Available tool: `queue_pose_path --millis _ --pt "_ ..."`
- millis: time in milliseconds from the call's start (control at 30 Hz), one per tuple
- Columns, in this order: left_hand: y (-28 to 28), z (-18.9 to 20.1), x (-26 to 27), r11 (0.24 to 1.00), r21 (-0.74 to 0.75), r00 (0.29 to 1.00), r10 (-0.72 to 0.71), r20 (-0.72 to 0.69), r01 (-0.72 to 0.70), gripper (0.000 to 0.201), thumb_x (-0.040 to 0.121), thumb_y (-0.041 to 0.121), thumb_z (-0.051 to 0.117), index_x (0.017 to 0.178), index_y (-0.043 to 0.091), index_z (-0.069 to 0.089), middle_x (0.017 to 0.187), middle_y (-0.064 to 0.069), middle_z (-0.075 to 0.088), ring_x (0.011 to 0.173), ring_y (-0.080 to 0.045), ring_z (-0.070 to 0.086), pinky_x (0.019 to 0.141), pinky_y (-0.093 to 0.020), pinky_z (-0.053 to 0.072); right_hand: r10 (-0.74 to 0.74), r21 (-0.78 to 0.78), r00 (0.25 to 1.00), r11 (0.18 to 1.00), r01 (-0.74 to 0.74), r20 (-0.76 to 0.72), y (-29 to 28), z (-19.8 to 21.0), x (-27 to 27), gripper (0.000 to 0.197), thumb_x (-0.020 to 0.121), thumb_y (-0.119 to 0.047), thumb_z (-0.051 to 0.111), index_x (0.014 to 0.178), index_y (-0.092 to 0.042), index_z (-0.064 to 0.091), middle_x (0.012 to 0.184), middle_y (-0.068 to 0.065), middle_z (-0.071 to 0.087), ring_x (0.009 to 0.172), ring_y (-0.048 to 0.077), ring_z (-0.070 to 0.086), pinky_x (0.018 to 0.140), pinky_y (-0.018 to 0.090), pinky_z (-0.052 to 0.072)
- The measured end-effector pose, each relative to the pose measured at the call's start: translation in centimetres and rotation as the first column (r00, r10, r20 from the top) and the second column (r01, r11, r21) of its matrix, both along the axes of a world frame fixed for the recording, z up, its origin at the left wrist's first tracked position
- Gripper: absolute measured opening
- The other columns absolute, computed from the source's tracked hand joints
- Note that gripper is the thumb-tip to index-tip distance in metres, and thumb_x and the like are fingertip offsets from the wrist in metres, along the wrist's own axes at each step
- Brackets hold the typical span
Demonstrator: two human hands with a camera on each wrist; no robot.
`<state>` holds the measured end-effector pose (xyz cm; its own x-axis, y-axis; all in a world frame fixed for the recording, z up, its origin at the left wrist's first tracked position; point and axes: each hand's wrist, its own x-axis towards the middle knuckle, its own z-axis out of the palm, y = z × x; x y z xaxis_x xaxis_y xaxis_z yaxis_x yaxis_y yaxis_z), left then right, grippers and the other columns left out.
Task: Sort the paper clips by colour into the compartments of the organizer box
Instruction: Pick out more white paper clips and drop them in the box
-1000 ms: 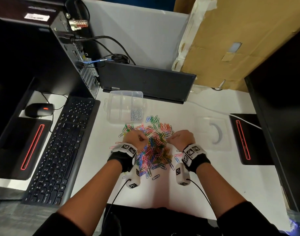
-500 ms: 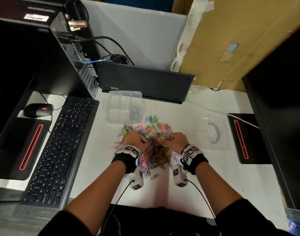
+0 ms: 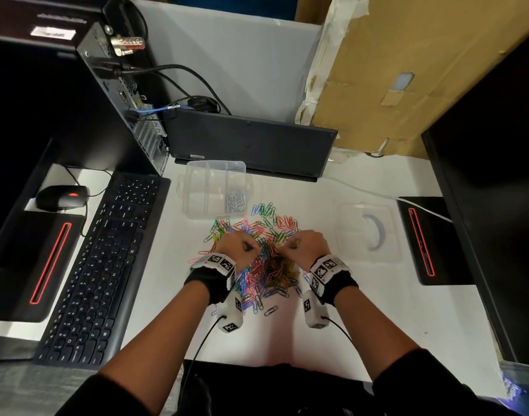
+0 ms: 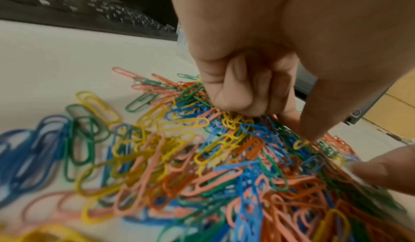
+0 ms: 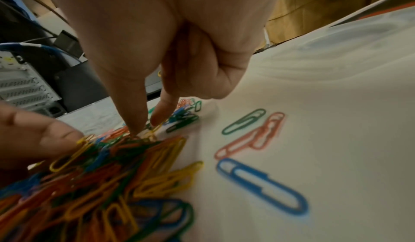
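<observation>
The clips (image 3: 266, 259) lie in a mixed heap of colours near the middle of the surface (image 3: 377, 319), toward its front edge, with a few strays beside the heap, among them a blue one (image 5: 262, 186) lying alone. The box (image 3: 197, 187) stands just behind the heap, toward the back edge; one of its compartments holds silver clips (image 3: 235, 201), the others look bare.

Both hands are down on the heap. The left hand (image 3: 242, 249) has its fingers curled, thumb and forefinger tips in the clips; whether they have closed on one I cannot tell. The right hand (image 3: 305, 246) seems to nip a yellow clip (image 5: 152, 132) between thumb and forefinger.

My guess is that these are light, springy wire with a slick coating, and they hook into one another, so lifting one may drag its neighbours. Best taken by a rounded end, or slid clear of the heap first.

The hands hide the heap's middle. The wrist views are blurred at the edges. A clear lid (image 3: 368, 232) by the right edge is faint.
</observation>
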<state>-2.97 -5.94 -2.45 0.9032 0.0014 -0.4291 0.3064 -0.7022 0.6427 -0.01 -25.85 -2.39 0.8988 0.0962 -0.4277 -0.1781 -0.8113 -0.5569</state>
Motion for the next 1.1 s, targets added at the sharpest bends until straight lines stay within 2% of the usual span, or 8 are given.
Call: queue_pose_path --millis 300,400,533,733,833,933,1033,1100 --pt "-0.5 0.1 -0.1 0.983 -0.171 0.997 0.068 -0.024 -0.071 0.014 0.098 0.02 0.049 0.098 0.009 0.058 0.078 0.0 0.059 0.065 -0.01 0.051 0.056 -0.02 0.038 0.073 -0.027 0.997 0.997 -0.074 -0.031 1.0 0.0 0.1 0.019 0.084 -0.038 0.074 0.088 -0.02 0.079 0.093 -0.004 0.075 0.085 0.014 0.068 0.082 0.029 0.055" --pt "-0.6 0.0 0.0 0.963 -0.261 0.998 0.064 -0.009 -0.064 0.021 0.101 0.022 0.038 0.082 0.016 0.044 0.068 0.001 0.046 0.06 -0.014 0.04 0.058 -0.027 0.035 0.015 0.214 0.976 0.976 0.032 -0.216 0.2 0.3 0.2 0.019 0.094 -0.028 0.062 0.092 -0.012 0.072 0.082 0.002 0.068 0.067 0.011 0.059 0.062 0.024 0.049" --pt "-1.1 0.2 0.0 0.942 -0.33 0.998 0.067 0.015 -0.058 0.034 0.103 0.025 0.033 0.078 0.008 0.047 0.073 -0.017 0.05 0.064 -0.029 0.045 0.071 -0.042 0.044 -0.119 0.517 0.709 0.603 0.608 -0.695 -1.3 1.0 0.2 0.024 0.092 -0.019 0.047 0.07 -0.019 0.041 0.062 -0.001 0.035 0.05 0.014 0.036 0.044 0.023 0.028" --pt "-2.7 -0.6 0.6 0.971 -0.237 0.995 0.009 0.104 0.016 0.018 0.098 0.02 0.05 0.081 0.019 0.046 0.058 -0.013 0.049 0.052 -0.018 0.042 0.054 -0.031 0.039 0.029 0.683 0.8 0.539 0.492 -0.599 -2.8 2.7 0.6 0.016 0.075 -0.029 0.042 0.066 -0.018 0.034 0.063 0.001 0.031 0.051 0.018 0.035 0.046 0.024 0.023" --pt "-3.5 -0.7 1.1 0.986 -0.159 0.99 -0.03 0.135 0.052 0.017 0.097 0.005 0.043 0.107 0.015 0.052 0.052 -0.007 0.05 0.046 -0.018 0.043 0.049 -0.028 0.039 0.02 0.688 0.823 0.56 0.462 -0.568 -3.0 2.9 0.7 0.023 0.082 -0.028 0.035 0.064 -0.014 0.041 0.061 0.005 0.037 0.051 0.02 0.039 0.048 0.026 0.021" --pt "-4.2 0.0 2.0 0.995 0.016 0.982 -0.103 0.158 0.102 0.025 0.097 0.006 0.039 0.108 0.019 0.058 0.062 0.005 0.051 0.052 -0.012 0.045 0.051 -0.025 0.035 -0.065 0.582 0.854 0.705 0.405 -0.516 -3.3 2.5 0.4 0.027 0.087 -0.023 0.044 0.069 -0.009 0.058 0.061 0.006 0.046 0.048 0.019 0.041 0.043 0.022 0.025" --pt "-4.8 0.0 2.4 0.983 0.143 0.977 -0.141 0.158 0.119 0.013 0.095 0.021 0.047 0.097 0.021 0.059 0.08 0.0 0.063 0.07 -0.021 0.059 0.061 -0.03 0.048 -0.018 0.377 0.939 0.913 0.155 -0.344 -3.8 1.4 -0.3 0.026 0.09 -0.024 0.063 0.078 -0.003 0.072 0.061 0.005 0.053 0.049 0.016 0.045 0.046 0.025 0.037" --pt "-5.1 -0.2 2.4 0.972 0.203 0.975 -0.154 0.161 0.12 0.013 0.091 0.036 0.055 0.095 0.025 0.061 0.088 0.001 0.064 0.078 -0.021 0.061 0.067 -0.031 0.052 0.121 0.195 0.97 0.978 -0.08 -0.211 -4.2 0.9 -0.9 0.025 0.086 -0.033 0.072 0.085 -0.009 0.078 0.071 0.001 0.067 0.063 0.013 0.059 0.062 0.025 0.049"
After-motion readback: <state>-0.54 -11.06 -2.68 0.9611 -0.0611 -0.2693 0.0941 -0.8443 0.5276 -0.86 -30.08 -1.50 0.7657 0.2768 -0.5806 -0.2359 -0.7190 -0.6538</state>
